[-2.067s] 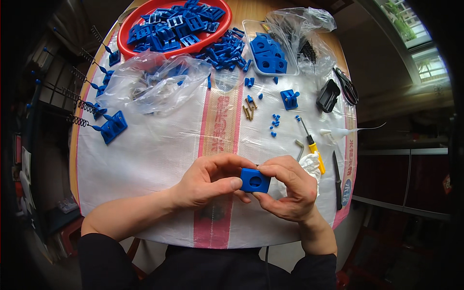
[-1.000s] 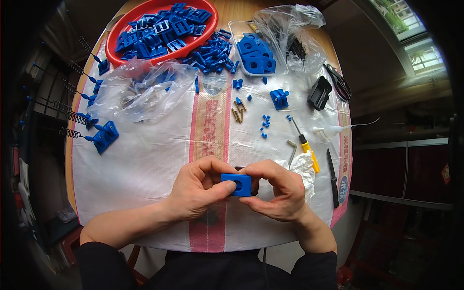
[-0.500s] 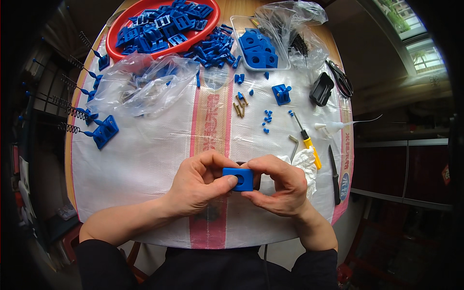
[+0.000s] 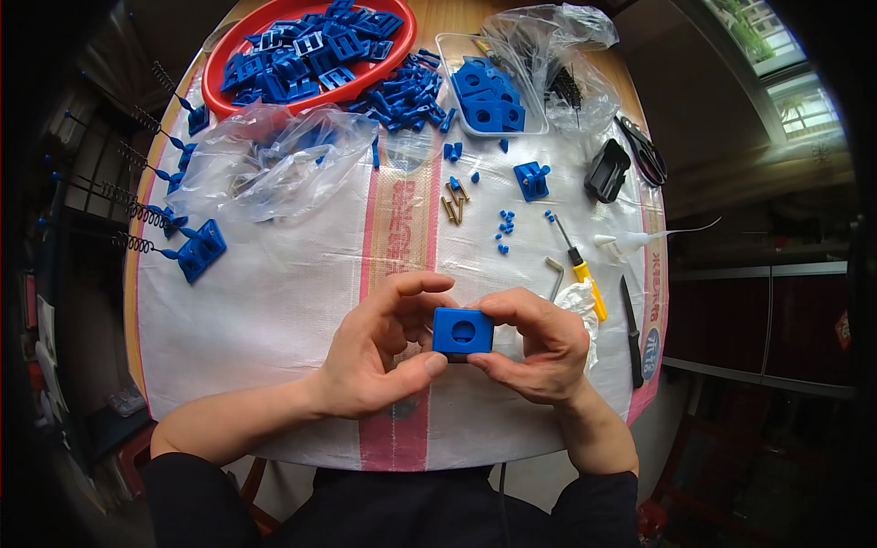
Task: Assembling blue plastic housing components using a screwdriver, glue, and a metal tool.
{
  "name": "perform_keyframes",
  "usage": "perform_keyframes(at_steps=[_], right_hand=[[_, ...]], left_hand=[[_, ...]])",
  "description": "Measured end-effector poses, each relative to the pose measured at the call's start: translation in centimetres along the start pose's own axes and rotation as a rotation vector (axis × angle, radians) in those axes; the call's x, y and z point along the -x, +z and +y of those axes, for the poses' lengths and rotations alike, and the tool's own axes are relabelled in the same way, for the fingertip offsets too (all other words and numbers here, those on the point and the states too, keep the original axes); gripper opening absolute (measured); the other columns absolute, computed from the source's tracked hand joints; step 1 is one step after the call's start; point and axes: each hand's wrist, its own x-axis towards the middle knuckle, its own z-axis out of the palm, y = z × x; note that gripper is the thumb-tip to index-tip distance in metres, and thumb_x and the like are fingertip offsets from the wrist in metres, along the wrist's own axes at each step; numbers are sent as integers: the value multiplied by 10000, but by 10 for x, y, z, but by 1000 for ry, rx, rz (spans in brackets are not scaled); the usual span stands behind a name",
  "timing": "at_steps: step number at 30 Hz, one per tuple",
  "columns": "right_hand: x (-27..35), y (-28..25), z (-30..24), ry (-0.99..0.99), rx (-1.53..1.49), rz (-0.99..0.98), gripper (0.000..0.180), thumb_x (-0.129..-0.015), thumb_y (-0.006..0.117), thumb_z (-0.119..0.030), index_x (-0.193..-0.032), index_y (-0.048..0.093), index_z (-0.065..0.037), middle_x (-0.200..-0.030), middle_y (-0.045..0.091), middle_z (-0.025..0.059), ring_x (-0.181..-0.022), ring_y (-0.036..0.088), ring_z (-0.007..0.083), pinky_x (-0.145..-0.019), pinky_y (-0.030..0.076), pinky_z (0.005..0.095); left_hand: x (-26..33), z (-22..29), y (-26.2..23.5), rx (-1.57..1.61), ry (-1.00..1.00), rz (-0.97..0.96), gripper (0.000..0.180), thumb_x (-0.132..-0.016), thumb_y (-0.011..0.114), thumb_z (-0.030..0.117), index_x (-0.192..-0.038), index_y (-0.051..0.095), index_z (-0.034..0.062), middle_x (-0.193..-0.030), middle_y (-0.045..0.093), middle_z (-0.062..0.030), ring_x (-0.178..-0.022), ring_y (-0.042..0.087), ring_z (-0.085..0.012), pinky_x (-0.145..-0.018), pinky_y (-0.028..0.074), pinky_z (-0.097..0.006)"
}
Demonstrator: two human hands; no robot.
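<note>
Between my hands is a small blue plastic block (image 4: 449,321), its face with a round recess turned up toward me. My right hand (image 4: 541,352) pinches it at the right edge, forefinger above and thumb below. Loosened beside it, my left hand (image 4: 370,347) has its forefinger raised and apart from the block. The left thumb tip lies at the lower left corner; whether the other left fingers touch the block's back is hidden.
A red basin (image 4: 208,68) of blue parts stands at the far left, near a clear tub (image 4: 539,123) of holed plates. Brass screws (image 4: 454,203), a yellow-handled screwdriver (image 4: 587,279), a black-handled knife (image 4: 632,333) and scissors (image 4: 647,155) lie on the right. Assembled spring pieces (image 4: 201,251) line the left edge.
The blue block has shifted slightly right and tipped so its recessed face shows fully. My left thumb has slid off that face to the lower corner, and the left forefinger has lifted away.
</note>
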Motion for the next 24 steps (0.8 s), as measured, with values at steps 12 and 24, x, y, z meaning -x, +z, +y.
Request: perform_keyframes(at_steps=[12,24], right_hand=[[0,0,-1,7,-147,7,482,-780,857,80,-1226,674,68,-1123,725,172,-869,704,158,-781,568,280],[-2,-2,-2,-25,-134,-19,481,-763,858,90,-1209,679,72,-1113,733,182,-861,705,165,-780,569,290]], left_hand=[[-5,-16,-10,-306,299,-117,641,-891,732,-121,-1439,438,32,-1373,574,-144,-1260,625,-224,-1064,554,-399],[-6,-15,-15,-252,286,-151,597,-860,753,-136,-1364,490,44,-1345,567,-158,-1290,604,-248,-1069,551,-429]])
